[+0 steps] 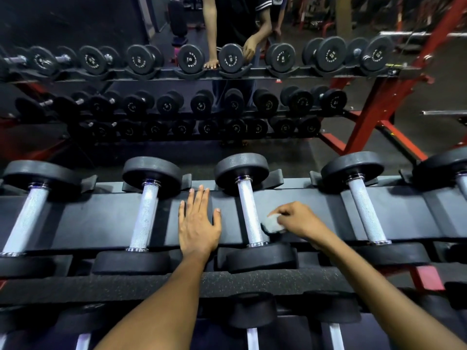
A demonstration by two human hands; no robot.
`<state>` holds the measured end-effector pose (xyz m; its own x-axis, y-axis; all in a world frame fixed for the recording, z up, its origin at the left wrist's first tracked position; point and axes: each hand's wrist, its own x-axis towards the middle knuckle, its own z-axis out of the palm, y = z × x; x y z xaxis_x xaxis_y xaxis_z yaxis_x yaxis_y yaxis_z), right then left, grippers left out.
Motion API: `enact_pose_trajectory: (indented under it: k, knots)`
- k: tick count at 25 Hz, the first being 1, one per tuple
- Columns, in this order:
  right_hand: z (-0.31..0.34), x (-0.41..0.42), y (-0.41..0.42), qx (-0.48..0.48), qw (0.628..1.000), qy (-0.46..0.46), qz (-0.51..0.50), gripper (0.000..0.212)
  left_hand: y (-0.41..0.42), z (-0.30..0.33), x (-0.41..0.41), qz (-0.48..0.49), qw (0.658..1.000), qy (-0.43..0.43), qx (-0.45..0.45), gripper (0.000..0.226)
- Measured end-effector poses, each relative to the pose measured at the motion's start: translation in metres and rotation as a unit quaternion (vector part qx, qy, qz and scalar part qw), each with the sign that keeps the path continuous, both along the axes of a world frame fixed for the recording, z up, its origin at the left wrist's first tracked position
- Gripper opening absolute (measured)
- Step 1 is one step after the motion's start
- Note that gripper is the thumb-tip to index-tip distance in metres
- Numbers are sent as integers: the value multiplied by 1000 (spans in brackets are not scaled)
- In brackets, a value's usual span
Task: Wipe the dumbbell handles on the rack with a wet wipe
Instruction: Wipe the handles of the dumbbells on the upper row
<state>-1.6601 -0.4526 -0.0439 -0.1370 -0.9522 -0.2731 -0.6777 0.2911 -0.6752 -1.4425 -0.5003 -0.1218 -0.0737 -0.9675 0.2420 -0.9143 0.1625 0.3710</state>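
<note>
Right grip (294,218) is pinching a wadded white wet wipe (273,222), fingers curled round it, holding it just beside the right side of the third dumbbell handle (249,214), near its lower end; cannot tell if wipe is actually touching the knurling. Left grip (198,223) is lying flat, fingers spread and straight, palm pressing on the black rack shelf (101,218) between second handle (146,215) and third handle. Both forearms are reaching in from the bottom edge. Five dumbbells are sitting in cradles along this shelf, silver knurled handles running front to back, black heads at each end; fourth handle (365,210) is to the right of the wipe hand. More handles are showing on a lower tier at the bottom edge. Across the aisle a second rack (366,127) with red frame is carrying three tiers of black dumbbells. A second person is standing behind it, hands (249,49) on its top tier.
</note>
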Motion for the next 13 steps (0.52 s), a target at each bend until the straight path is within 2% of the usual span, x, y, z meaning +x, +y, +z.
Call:
enact_pose_trajectory:
  k: [1,2,3,4,5,6,8,9,11,13]
  knots:
    - [1,6,-5,-54,992,-52,-97,31,1,0,0,0,1000,2,0,71]
    - [9,14,-9,-154,972,-62,-168,31,1,1,0,1,1000,4,0,70]
    - [22,24,-14,-280,939,-40,-196,30,1,1,0,0,1000,6,0,70]
    - [35,37,-22,-396,902,-15,-172,28,0,1,0,0,1000,8,-3,70]
    - [46,51,-34,-485,868,14,-105,26,-1,1,0,0,1000,10,-7,70]
    - [53,66,-49,-533,845,50,-10,24,0,0,0,1,1000,11,-11,70]
    - [46,84,-80,-559,798,158,160,18,0,-1,0,2,1000,9,-13,71]
    - [38,85,-91,-548,787,201,200,14,1,-1,0,3,1000,9,-14,71]
    - [19,75,-100,-539,784,226,208,12,1,0,0,3,1000,17,-14,72]
    - [13,59,-99,-556,783,205,191,16,0,0,0,4,1000,18,-12,73]
